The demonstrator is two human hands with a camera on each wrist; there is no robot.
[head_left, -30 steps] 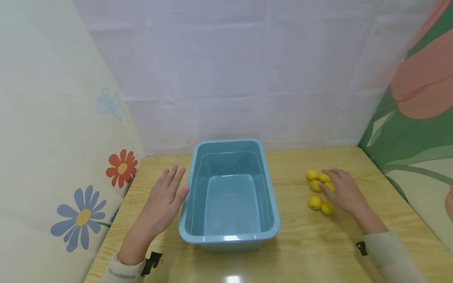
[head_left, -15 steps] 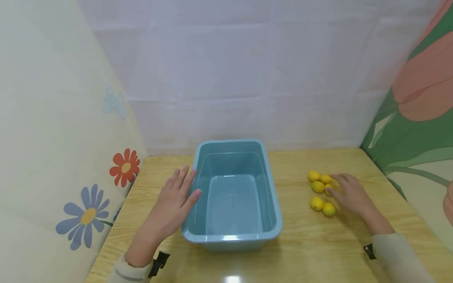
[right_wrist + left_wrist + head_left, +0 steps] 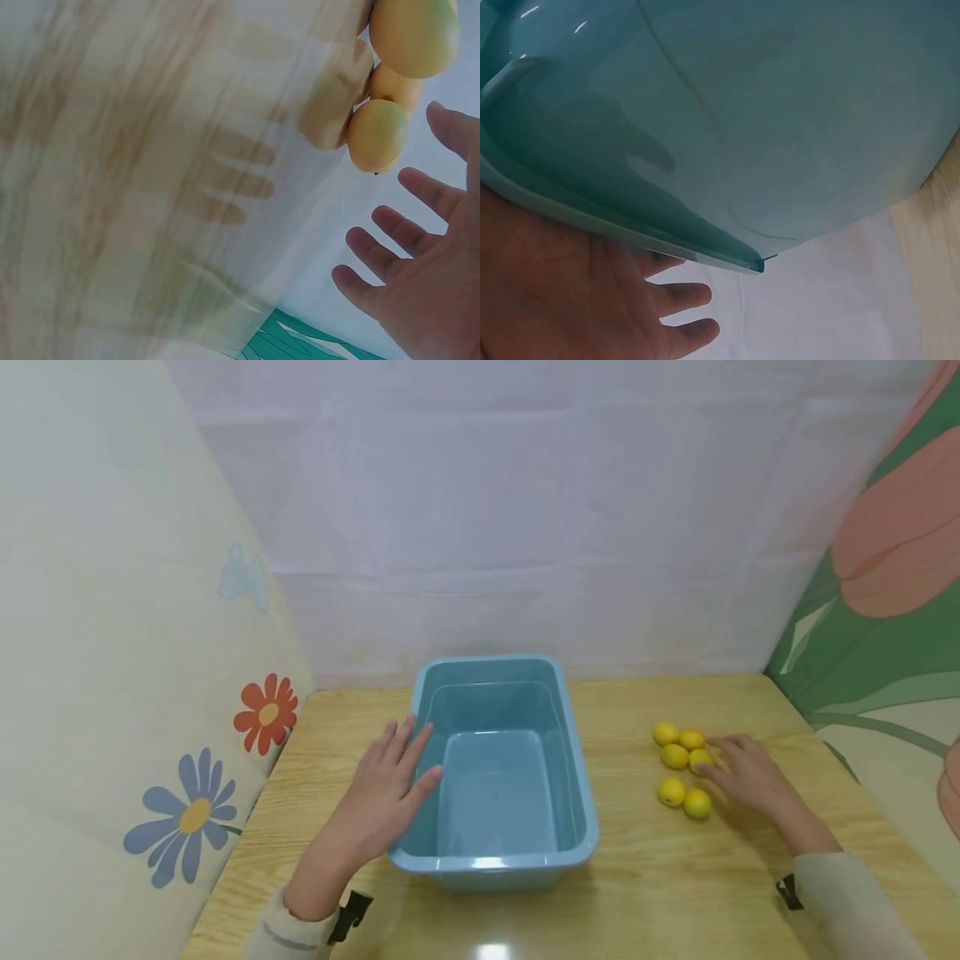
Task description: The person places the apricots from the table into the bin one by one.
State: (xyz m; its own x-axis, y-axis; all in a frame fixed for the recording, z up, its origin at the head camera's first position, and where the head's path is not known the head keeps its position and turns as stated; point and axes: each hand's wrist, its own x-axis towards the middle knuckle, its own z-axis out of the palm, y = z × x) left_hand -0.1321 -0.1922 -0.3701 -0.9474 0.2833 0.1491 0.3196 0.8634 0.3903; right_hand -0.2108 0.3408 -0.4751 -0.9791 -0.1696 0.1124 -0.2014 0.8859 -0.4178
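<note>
A light blue plastic basin (image 3: 495, 863) stands on the table with nothing inside. My left hand (image 3: 378, 797) is at the basin's left rim, fingers straight and spread, thumb over the inside. In the left wrist view, that hand (image 3: 577, 292) lies against or just beside the rim; contact is unclear. On the right, several small yellow lemons (image 3: 674, 757) lie grouped, two of them nearer the front. My right hand (image 3: 753, 779) hovers just right of the lemons, holding none. The right wrist view shows this hand (image 3: 435, 262) with fingers spread, apart from the nearest lemon (image 3: 377, 135).
The wooden table (image 3: 637, 893) meets a white cloth backdrop (image 3: 465, 527) behind. Flower-printed panels stand on the left (image 3: 90, 652) and right (image 3: 892, 643). Dark straps are at both wrists.
My left hand has moved right, from beside the basin to over its left rim. The right hand has drawn slightly right, uncovering more of the lemons. The view has shifted a little.
</note>
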